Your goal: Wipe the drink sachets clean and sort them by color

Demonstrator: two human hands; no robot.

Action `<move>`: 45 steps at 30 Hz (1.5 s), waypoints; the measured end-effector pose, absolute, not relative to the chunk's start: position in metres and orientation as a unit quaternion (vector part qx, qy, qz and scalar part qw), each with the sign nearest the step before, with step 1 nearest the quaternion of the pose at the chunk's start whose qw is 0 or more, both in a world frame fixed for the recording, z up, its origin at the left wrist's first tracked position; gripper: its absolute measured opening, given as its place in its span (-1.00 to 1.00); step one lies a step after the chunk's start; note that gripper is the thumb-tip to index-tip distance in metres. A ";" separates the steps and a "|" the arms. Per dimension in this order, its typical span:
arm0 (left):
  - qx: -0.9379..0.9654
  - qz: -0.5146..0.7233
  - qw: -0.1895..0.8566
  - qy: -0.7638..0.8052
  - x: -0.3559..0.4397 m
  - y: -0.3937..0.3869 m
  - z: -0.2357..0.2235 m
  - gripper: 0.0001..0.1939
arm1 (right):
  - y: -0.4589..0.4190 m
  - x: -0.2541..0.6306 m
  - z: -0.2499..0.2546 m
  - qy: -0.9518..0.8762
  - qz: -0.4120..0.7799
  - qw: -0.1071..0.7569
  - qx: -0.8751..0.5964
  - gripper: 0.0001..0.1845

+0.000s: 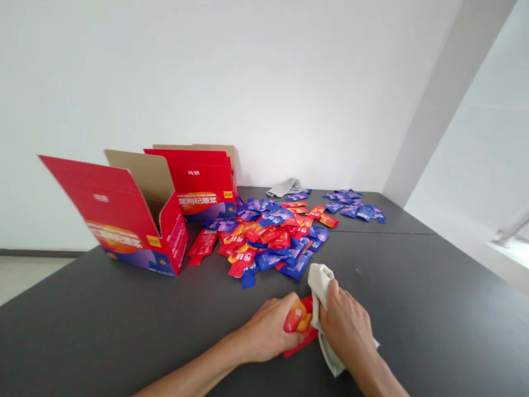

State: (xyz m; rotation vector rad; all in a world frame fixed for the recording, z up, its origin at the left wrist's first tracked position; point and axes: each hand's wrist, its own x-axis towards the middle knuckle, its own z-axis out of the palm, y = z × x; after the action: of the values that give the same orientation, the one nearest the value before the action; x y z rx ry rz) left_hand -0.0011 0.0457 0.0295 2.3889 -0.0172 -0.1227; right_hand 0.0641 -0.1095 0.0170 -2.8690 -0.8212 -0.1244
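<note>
My left hand (273, 326) is closed around the left end of a red pouch (305, 321) with an orange print, just above the dark table. Bunched in my right hand (346, 320) is a whitish cloth (320, 279), whose edge presses against the pouch's right side. A corner of the cloth hangs down below my fingers. Beyond my hands lies a heap of red pouches (243, 256) and blue pouches (295, 267), loosely piled. Part of the held pouch is hidden by my left fingers and the cloth.
Two open red boxes stand at the left, a nearer box (136, 237) and a farther box (202, 187), flaps raised. A grey cloth (285, 187) lies by the wall. A smaller group of blue pouches (351, 207) sits at the back right of the dark table (413, 292).
</note>
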 end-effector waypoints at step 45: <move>0.838 0.132 0.528 0.048 0.016 0.073 0.029 -0.67 | -0.215 0.181 -0.005 -0.104 0.119 0.120 -0.980 -0.62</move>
State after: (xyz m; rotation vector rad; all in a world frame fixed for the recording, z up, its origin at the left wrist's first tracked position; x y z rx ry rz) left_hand 0.0164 0.0730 0.0286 2.0012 0.1138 0.3143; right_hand 0.1812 -0.2149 -0.0047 -2.8649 -0.3037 0.3482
